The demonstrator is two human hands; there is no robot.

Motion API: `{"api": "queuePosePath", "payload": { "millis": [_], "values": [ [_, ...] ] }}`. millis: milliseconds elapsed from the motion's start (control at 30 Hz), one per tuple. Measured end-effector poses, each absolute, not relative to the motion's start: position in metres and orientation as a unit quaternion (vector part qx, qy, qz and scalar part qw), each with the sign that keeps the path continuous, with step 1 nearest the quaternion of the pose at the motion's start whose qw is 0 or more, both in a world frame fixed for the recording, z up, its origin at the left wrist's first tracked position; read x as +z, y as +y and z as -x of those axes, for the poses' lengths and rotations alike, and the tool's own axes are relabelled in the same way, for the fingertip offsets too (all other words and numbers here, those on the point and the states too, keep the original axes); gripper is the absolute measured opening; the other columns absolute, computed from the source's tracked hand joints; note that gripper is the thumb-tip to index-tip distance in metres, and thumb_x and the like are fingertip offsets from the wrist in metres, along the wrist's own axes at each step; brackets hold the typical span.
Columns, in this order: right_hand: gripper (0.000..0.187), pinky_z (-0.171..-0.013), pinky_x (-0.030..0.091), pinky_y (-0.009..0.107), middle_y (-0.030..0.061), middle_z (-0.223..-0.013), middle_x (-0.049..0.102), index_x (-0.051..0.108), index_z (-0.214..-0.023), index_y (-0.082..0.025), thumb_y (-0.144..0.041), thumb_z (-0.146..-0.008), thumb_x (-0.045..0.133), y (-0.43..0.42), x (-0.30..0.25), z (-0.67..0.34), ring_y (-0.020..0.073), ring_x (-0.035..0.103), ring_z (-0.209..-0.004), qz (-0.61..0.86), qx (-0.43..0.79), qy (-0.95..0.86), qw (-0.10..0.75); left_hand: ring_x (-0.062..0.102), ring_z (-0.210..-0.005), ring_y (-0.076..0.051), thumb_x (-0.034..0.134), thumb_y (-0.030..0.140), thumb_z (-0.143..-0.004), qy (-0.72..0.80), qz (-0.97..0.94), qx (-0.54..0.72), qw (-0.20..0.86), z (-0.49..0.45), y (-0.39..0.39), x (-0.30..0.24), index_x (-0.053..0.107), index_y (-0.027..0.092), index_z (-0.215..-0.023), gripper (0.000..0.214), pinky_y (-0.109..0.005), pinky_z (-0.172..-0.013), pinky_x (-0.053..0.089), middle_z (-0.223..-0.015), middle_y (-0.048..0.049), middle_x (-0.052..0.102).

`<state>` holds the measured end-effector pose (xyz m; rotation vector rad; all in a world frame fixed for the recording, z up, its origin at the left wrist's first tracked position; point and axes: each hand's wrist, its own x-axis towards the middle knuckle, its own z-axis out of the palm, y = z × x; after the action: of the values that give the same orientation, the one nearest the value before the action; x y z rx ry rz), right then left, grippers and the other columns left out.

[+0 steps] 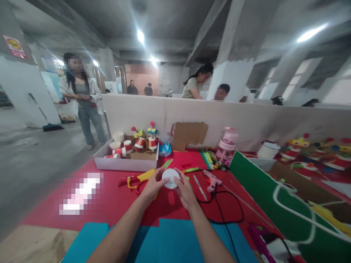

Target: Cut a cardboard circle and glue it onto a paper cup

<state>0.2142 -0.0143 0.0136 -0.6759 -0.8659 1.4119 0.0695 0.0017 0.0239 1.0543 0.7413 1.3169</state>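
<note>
Between both hands, over the red tabletop, is a white paper cup (170,174), seen end-on as a white round shape; its sides are mostly hidden. My left hand (155,184) grips its left edge, with the thumb on the near side. From the right, my right hand (187,190) holds the other edge, thumb also in front. Close to my left hand lie red-handled scissors (128,180) and yellow paper (146,175). To the right of my right hand are a white pen (200,187) and a pink glue gun (211,180) with a black cord.
At the back left, a white box (126,165) holds paper cups and two cup figures. Brown cardboard (189,135) leans against the partition (137,109). A green board (257,193) edges the right side. Blue sheets (175,237) lie in front. A person (85,91) stands at left.
</note>
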Motion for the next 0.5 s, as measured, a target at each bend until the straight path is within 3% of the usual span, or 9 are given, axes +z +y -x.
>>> {"api": "queuePosePath", "payload": {
  "millis": [167, 500],
  "values": [
    [0.060, -0.085, 0.056, 0.033, 0.0021, -0.116, 0.068, 0.055, -0.129, -0.031, -0.035, -0.074, 0.077, -0.0132, 0.0124, -0.2169, 0.0212, 0.066, -0.101, 0.259, 0.629, -0.366, 0.635, 0.064, -0.100, -0.022, 0.083, 0.034, -0.064, 0.268, -0.427, 0.541, 0.673, -0.0681, -0.0013, 0.0278, 0.067, 0.017, -0.114, 0.055, -0.031, -0.085, 0.049, -0.114, -0.0112, 0.069],
    [0.056, -0.085, 0.056, 0.033, 0.0028, -0.115, 0.069, 0.061, -0.123, -0.028, -0.031, -0.070, 0.081, -0.0091, 0.0046, -0.2169, 0.0203, 0.067, -0.098, 0.260, 0.643, -0.336, 0.637, 0.064, -0.100, -0.023, 0.085, 0.030, -0.063, 0.264, -0.422, 0.536, 0.683, -0.0663, 0.0030, 0.0231, 0.070, 0.014, -0.112, 0.054, -0.031, -0.088, 0.047, -0.112, -0.0127, 0.070]
  ]
}}
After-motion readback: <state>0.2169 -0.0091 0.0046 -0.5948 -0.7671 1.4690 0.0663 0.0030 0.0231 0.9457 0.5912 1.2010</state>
